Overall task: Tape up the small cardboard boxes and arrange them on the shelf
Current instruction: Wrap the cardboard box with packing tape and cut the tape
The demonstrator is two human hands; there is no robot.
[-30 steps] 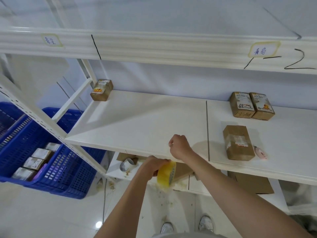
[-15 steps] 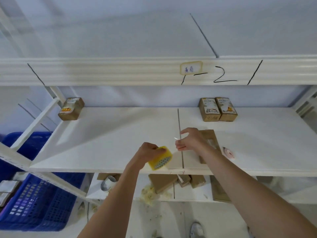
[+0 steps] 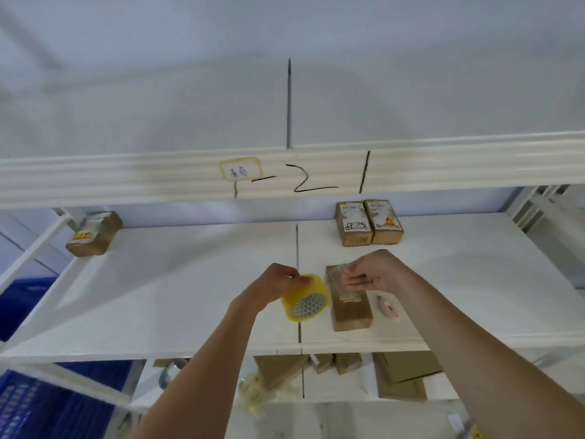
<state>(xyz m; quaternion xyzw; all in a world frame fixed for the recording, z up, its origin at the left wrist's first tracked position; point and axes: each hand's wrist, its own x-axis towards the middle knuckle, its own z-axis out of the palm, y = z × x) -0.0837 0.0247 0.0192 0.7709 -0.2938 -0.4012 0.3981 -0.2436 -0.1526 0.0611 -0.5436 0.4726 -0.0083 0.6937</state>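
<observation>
Left hand [image 3: 272, 288] is wrapped around the yellow tape roll [image 3: 306, 301], held just above the shelf [image 3: 158, 296] near its front edge, right beside the box [image 3: 348, 302]. Right hand [image 3: 375, 270] hovers over the box's far end, fingers curled, pinching what looks like the tape end. Two more boxes [image 3: 368, 221] sit at the back edge, another one [image 3: 95, 233] in the back left corner.

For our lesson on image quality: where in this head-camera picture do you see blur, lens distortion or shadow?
Head view: the shelf beam bows from wide-angle distortion; the right hand and the beam's label are smeared; the left hand and tape roll cast little shadow under soft, even light.
</observation>
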